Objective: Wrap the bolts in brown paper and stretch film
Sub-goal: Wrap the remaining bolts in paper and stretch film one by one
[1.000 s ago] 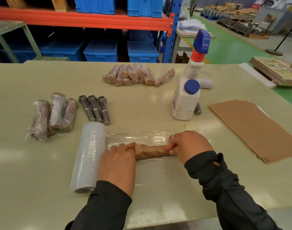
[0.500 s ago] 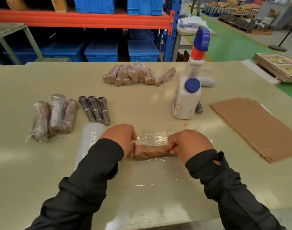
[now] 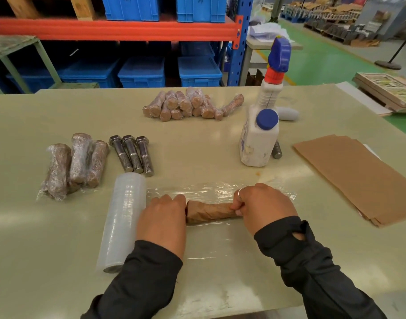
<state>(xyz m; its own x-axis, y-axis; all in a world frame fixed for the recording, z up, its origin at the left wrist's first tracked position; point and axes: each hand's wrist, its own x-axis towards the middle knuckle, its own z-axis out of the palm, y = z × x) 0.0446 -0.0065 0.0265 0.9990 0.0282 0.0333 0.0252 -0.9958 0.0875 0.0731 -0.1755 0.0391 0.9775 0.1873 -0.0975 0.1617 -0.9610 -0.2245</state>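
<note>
Item: brown-paper-wrapped bolt (image 3: pixel 208 212), lying crosswise on a sheet of clear stretch film (image 3: pixel 220 192) on the pale green tabletop (image 3: pixel 197 143). Left hand (image 3: pixel 161 221) covers its left end, fingers curled over; right hand (image 3: pixel 264 207) pinches the right end. Film roll (image 3: pixel 123 217) just left. Step: film wrapping, apparently starting. Next: roll the bolt forward, film kept taut.

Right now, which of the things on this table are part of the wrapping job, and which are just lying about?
Part of the job:
- paper-wrapped bolt, held at its ends by left hand and right hand
- stretch film roll
- three bare bolts
- brown paper sheets
- film-wrapped bundle
- paper-wrapped pile

Lying about:
- spray bottle
- blue crates
</note>
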